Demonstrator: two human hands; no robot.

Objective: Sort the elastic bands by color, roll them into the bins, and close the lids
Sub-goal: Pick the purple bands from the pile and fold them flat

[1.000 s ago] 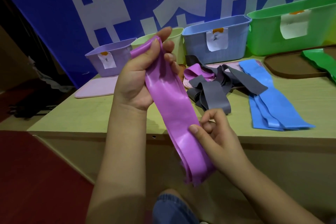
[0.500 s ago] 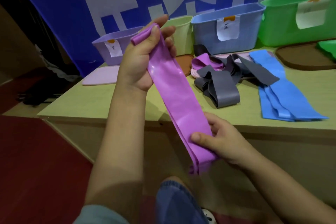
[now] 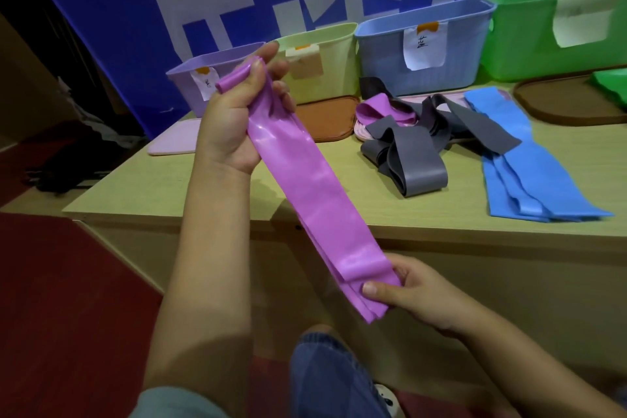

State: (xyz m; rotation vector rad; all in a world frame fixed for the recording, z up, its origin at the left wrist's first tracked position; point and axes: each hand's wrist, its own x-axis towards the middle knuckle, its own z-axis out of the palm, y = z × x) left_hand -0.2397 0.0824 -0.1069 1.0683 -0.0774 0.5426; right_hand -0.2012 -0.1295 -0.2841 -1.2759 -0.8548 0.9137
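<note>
Glossy purple band stretched flat between two hands, held in front of the table.
The left hand curls its fingers round the bunched upper end; the right hand pinches the layered lower end, thumb on top, fingers beneath.

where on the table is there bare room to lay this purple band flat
Bare wood lies along the table's front left, between the pink lid and the front edge, left of the grey bands. The right is crowded: grey bands, then blue bands, with bins along the back.
</note>
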